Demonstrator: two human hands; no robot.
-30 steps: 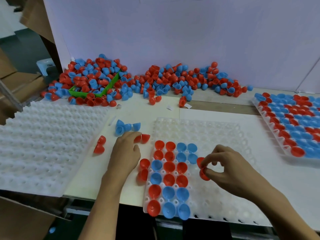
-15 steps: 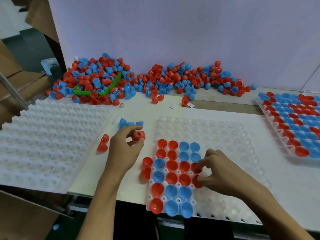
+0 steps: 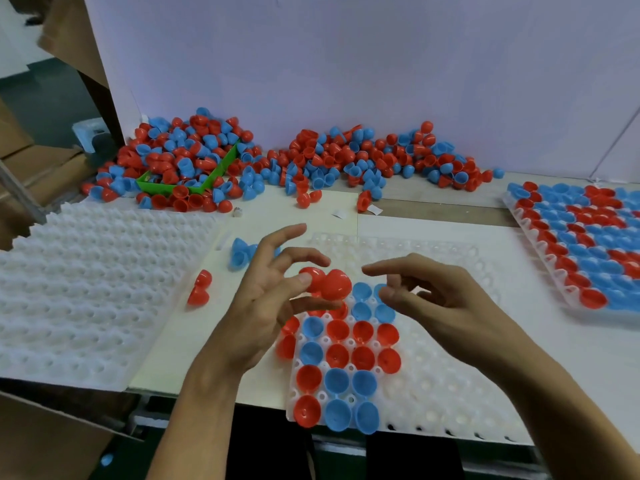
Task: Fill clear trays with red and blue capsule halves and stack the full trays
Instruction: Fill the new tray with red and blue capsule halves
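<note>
You are in the filling step: the clear tray (image 3: 450,386) in front of you has only its near-left block of pockets filled, with the rest showing bare. Your left hand (image 3: 266,306) pinches a pair of red capsule halves (image 3: 325,284) between thumb and a lower finger, the index and middle fingers spread above them. The pair hangs just above the tray's far-left filled pockets, not yet seated. The two red halves appear joined at their narrow ends, so the pair's long axis runs roughly left to right across your view, the larger dome pointing toward your right hand (image 3: 446,299). That hand hovers close beside the pair with fingers loosely curled, empty and not touching it. The next move probably calls for the right hand to take the near dome and separate the two, then turn each half open side up into a free pocket. More loose halves lie in the pile (image 3: 346,161) at the table's back; a full tray (image 3: 585,244) sits to the right.
</note>
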